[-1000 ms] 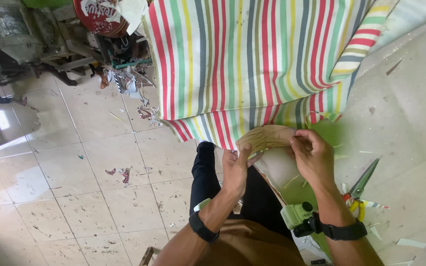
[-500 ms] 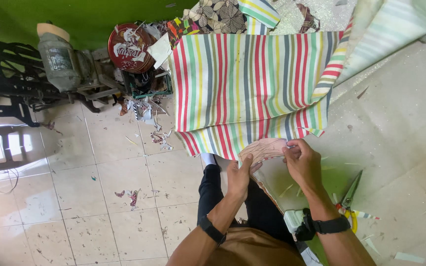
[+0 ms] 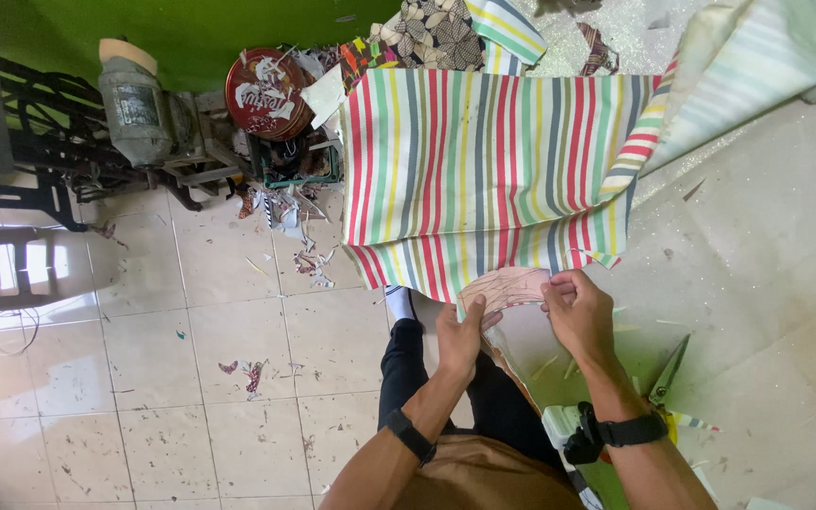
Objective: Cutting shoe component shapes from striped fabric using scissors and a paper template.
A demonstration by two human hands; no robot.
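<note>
A small pinkish-tan piece of material (image 3: 507, 286) with line markings is held between both hands at the table's near edge. My left hand (image 3: 458, 332) pinches its lower left side; my right hand (image 3: 576, 312) grips its right edge. Both wrists wear black bands. Just beyond lies a striped multicolour fabric (image 3: 484, 175), draped over the table edge and folded back at the right.
Scissors (image 3: 668, 373) lie on the pale table (image 3: 767, 274) right of my right arm. A tiled floor (image 3: 144, 378) strewn with scraps is at left. A round red tin (image 3: 264, 92), a jug and a dark metal frame (image 3: 40, 161) stand by the green wall.
The view has tilted up, showing more of the wall and clutter. Both hands keep hold of the small piece and have barely shifted on it.
</note>
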